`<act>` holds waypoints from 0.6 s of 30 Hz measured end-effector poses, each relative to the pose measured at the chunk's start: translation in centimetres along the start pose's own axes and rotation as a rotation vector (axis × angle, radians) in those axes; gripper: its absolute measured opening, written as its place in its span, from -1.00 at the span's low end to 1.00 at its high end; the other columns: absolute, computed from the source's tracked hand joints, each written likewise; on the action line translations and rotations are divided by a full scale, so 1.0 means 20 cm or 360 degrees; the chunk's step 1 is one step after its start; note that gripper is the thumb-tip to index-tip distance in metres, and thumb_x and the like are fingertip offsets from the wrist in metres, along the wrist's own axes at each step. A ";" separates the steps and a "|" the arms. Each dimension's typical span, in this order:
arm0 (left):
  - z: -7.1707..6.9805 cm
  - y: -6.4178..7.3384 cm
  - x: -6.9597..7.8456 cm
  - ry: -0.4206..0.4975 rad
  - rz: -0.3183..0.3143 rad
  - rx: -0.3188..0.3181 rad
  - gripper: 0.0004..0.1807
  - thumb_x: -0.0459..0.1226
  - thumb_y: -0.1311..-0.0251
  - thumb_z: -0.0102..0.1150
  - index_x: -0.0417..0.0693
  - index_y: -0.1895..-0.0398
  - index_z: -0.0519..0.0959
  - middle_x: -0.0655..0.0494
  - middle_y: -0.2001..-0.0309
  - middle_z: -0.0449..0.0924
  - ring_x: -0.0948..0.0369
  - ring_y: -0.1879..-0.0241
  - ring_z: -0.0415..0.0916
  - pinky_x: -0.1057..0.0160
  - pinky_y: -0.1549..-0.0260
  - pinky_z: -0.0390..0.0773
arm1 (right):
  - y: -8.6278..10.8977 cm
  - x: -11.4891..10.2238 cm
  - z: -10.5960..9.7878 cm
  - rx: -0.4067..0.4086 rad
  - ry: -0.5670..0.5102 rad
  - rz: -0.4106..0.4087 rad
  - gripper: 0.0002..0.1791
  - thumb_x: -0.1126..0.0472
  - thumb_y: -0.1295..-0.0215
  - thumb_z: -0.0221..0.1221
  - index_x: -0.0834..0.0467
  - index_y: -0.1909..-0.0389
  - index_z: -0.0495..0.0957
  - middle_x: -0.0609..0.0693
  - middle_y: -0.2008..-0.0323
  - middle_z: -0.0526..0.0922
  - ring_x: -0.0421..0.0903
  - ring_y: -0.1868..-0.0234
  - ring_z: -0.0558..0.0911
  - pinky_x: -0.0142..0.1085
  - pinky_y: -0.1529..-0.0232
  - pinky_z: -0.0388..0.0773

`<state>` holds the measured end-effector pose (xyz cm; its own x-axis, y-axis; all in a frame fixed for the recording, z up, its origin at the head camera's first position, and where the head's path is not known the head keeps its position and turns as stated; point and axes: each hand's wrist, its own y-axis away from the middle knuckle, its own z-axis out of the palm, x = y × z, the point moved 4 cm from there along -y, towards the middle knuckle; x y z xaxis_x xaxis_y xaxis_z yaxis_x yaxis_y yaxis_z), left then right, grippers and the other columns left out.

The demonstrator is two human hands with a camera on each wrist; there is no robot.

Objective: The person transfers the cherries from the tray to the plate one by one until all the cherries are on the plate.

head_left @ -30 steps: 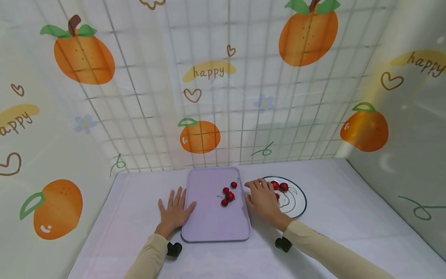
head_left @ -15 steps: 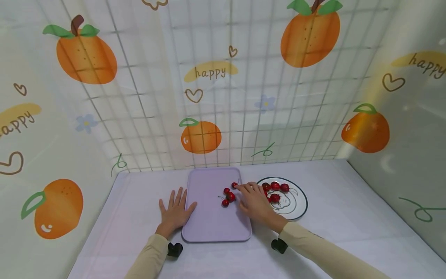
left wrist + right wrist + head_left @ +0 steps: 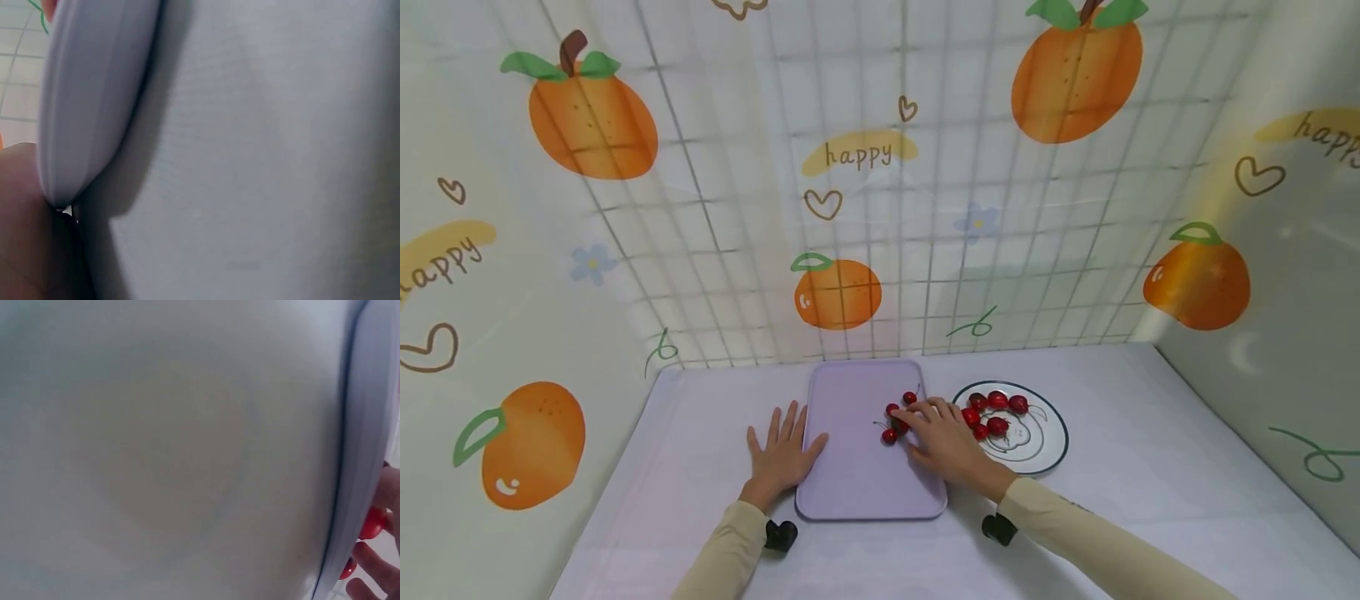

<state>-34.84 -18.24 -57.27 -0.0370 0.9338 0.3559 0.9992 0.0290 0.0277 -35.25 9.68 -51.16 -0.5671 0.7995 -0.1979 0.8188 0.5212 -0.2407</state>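
On the lilac tray, my left hand lies flat at the left edge, fingers spread and thumb over the rim. My right hand is above the tray's right side, its fingers bent loosely over a red cherry. The fingertips are at this cherry, while the thumb appears apart from it. Close by lie a stemmed cherry, a small cherry and a farther cherry. The right wrist view shows a cherry between the fingers, partly hidden.
A white plate with a dark rim stands right of the tray, bearing several red cherries. The white table meets an orange-printed curtain at the back.
My right hand has moved left from the plate to the cherries on the tray. The cherries on the plate have come into view. My left hand stays on the tray's edge.
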 end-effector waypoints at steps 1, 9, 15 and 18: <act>0.00 0.00 0.00 0.0001 -0.0003 0.0000 -0.09 0.39 -0.45 -0.35 0.14 -0.69 -0.09 0.16 -0.72 -0.24 -0.03 -0.72 -0.37 -0.44 -0.51 -0.51 | 0.00 0.00 0.00 0.0002 0.0008 -0.0001 -0.39 0.11 -0.29 0.37 -0.04 -0.38 0.51 0.09 -0.26 0.58 0.18 -0.35 0.42 0.22 -0.41 0.36; -0.03 0.01 0.02 0.0019 -0.0011 0.0000 -0.10 0.36 -0.46 -0.30 0.12 -0.69 -0.07 0.14 -0.72 -0.23 -0.04 -0.72 -0.37 -0.44 -0.51 -0.52 | -0.02 0.02 0.02 0.0029 -0.0015 0.0040 -0.39 0.09 -0.26 0.40 -0.02 -0.34 0.53 0.09 -0.25 0.60 0.13 -0.33 0.46 0.20 -0.41 0.39; -0.02 0.01 0.02 0.0015 -0.0008 -0.0012 -0.12 0.32 -0.47 -0.28 0.12 -0.69 -0.07 0.13 -0.72 -0.23 -0.05 -0.72 -0.37 -0.44 -0.51 -0.51 | -0.01 0.03 0.03 0.0082 -0.0009 0.0056 -0.43 0.06 -0.25 0.42 -0.01 -0.28 0.56 0.06 -0.18 0.67 0.09 -0.27 0.52 0.10 -0.34 0.47; -0.03 0.02 0.02 0.0013 -0.0011 -0.0023 -0.11 0.34 -0.46 -0.29 0.13 -0.69 -0.09 0.14 -0.72 -0.24 -0.03 -0.72 -0.38 -0.43 -0.52 -0.52 | -0.01 0.03 0.03 0.0122 -0.0032 0.0059 -0.46 0.05 -0.23 0.44 -0.02 -0.23 0.59 0.05 -0.14 0.70 0.07 -0.23 0.54 0.04 -0.26 0.52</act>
<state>-34.50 -18.01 -56.62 -0.0442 0.9306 0.3633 0.9986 0.0305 0.0434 -35.77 9.90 -51.72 -0.5386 0.8114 -0.2268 0.8306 0.4662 -0.3047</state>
